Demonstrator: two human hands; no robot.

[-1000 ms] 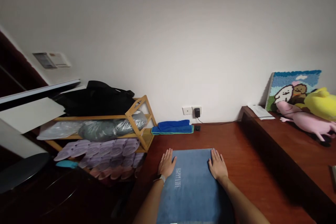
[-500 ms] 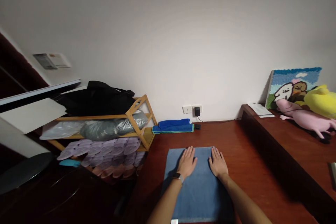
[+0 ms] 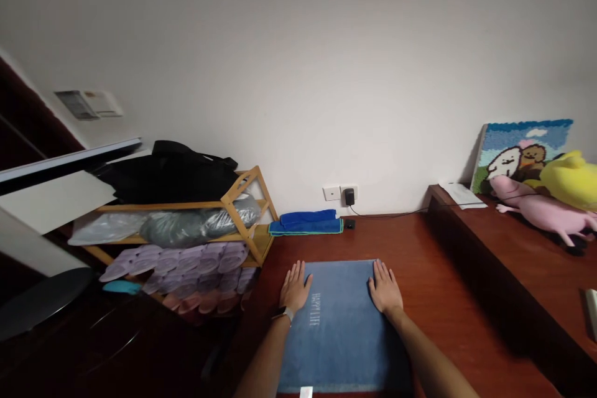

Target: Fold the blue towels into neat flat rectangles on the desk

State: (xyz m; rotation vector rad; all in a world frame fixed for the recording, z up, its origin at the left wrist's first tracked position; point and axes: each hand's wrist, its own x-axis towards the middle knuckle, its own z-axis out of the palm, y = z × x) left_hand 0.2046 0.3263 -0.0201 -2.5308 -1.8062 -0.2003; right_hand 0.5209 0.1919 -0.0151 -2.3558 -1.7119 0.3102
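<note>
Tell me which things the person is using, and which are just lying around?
In use:
blue towel, lying flat
left hand and right hand, fingers flat at its sides

Seemingly just lying around:
folded blue cloths, untouched
pink plush toy
yellow plush toy
black bag
purple slippers

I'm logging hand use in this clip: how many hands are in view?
2. The left hand lies at the far left corner of the lettered blue cloth, the right hand at its far right corner. No others show.
</note>
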